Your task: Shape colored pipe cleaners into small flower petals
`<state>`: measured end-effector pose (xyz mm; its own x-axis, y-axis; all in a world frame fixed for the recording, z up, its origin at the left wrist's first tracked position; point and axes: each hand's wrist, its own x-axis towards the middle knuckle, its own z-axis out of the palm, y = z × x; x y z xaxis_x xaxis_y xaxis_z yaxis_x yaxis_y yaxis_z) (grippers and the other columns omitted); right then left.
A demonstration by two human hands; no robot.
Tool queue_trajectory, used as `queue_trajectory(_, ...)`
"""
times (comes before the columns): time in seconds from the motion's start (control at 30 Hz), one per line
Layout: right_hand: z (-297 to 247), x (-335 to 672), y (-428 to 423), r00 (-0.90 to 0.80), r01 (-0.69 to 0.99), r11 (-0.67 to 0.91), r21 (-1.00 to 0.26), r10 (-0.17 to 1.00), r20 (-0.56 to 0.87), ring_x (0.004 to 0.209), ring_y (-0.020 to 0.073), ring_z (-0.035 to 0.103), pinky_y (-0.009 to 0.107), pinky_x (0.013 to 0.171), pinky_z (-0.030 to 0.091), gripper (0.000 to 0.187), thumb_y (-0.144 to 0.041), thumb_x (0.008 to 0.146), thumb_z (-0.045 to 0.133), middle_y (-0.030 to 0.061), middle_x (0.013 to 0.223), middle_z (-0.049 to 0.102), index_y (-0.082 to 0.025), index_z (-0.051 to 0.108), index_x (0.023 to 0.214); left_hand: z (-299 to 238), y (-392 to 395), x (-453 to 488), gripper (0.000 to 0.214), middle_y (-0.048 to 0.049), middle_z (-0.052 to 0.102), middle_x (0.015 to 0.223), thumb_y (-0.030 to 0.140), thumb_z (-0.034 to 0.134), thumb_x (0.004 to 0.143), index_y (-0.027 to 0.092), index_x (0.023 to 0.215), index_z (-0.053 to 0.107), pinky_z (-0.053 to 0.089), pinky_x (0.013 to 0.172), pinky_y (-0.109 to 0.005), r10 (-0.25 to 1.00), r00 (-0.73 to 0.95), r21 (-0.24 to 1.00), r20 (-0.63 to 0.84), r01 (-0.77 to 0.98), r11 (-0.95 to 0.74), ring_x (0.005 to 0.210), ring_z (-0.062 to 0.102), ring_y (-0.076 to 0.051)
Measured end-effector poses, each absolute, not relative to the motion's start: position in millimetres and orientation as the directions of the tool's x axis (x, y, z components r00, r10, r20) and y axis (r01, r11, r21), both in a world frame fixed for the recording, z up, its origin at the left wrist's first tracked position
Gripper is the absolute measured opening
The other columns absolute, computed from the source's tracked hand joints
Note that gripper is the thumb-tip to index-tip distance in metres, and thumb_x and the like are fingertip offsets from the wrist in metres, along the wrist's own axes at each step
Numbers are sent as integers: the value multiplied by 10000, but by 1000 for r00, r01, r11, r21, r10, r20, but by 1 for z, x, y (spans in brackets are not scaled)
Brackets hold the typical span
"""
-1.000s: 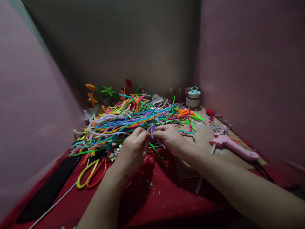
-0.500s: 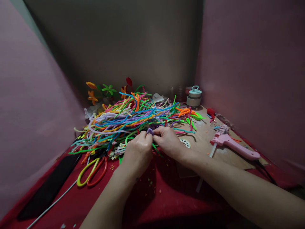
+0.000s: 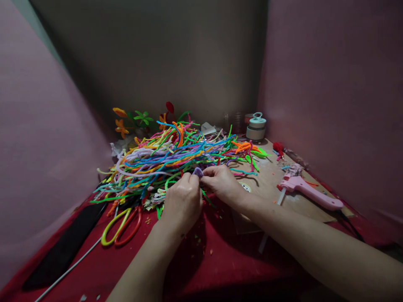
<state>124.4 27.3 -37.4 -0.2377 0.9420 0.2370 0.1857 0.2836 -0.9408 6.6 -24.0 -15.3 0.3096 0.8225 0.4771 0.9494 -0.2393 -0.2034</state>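
Note:
Between my fingertips is a small loop of purple pipe cleaner (image 3: 197, 171), its lower part hidden by my fingers. My left hand (image 3: 185, 197) is closed on it from the left, back of the hand toward me. From the right, my right hand (image 3: 223, 184) pinches it between thumb and forefinger. Both hands are held just in front of a big heap of coloured pipe cleaners (image 3: 163, 155). Left of my left hand lie scissors (image 3: 108, 230) with one yellow and one red handle, their blades partly under the heap.
A pink glue gun (image 3: 311, 193) with a glue stick lies on a brown board (image 3: 267, 167) at the right. Behind it stands a lidded jar (image 3: 256, 128). Pipe-cleaner flowers (image 3: 143, 117) are at the back left. A black strip (image 3: 66, 247) and a thin white rod (image 3: 69, 268) lie left on the red cloth (image 3: 214, 268).
The purple loop shows slightly larger and more pointed above my fingers. My hands have shifted only a little, with the pinch kept.

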Motion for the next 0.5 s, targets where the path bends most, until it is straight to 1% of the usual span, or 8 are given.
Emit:
queue_trajectory(0.17,-34,126,27,-228,128,199,-971,959,167,512,100,464,212,503,348,133,-217,626,570,-7,500,559,-138,647,552,-16,-25,9,126,-64,573,751,163,423,810,161,758,537,368,525,-275,833,300,-198,465,952,-232,657,585,-191)
queue_trajectory(0.23,-33,126,26,-238,77,136,-988,964,114,477,91,453,208,480,352,108,-207,602,584,-12,474,541,-141,620,524,-16,-25,9,110,-66,575,759,161,432,800,163,757,533,365,526,-280,837,291,-196,463,955,-223,666,587,-197)
queue_trajectory(0.3,-31,126,25,-261,5,39,-999,965,36,438,90,450,211,451,363,99,-201,588,581,-14,452,525,-147,585,505,-16,-25,9,105,-68,576,762,165,431,797,166,753,527,369,535,-283,842,280,-179,461,959,-220,667,585,-201)
queue_trajectory(0.4,-28,125,23,-312,-100,-115,-988,947,-79,401,106,467,234,425,399,88,-197,574,573,-14,434,516,-159,546,500,-15,-24,8,114,-63,576,750,170,414,806,176,744,510,380,557,-283,849,266,-102,456,964,-247,661,580,-199)
queue_trajectory(0.43,-28,125,23,-324,-116,-134,-984,942,-91,400,111,473,240,425,409,80,-195,574,568,-11,436,521,-160,546,506,-15,-24,7,103,-58,577,744,168,416,803,180,749,503,383,564,-281,851,256,-59,458,964,-258,658,579,-196)
queue_trajectory(0.5,-27,126,23,-327,-94,-111,-989,942,-74,410,112,482,240,432,415,67,-184,581,548,-5,449,535,-157,560,520,-15,-22,6,56,-42,582,726,168,438,790,186,772,488,388,570,-274,854,222,43,470,961,-274,639,577,-186)
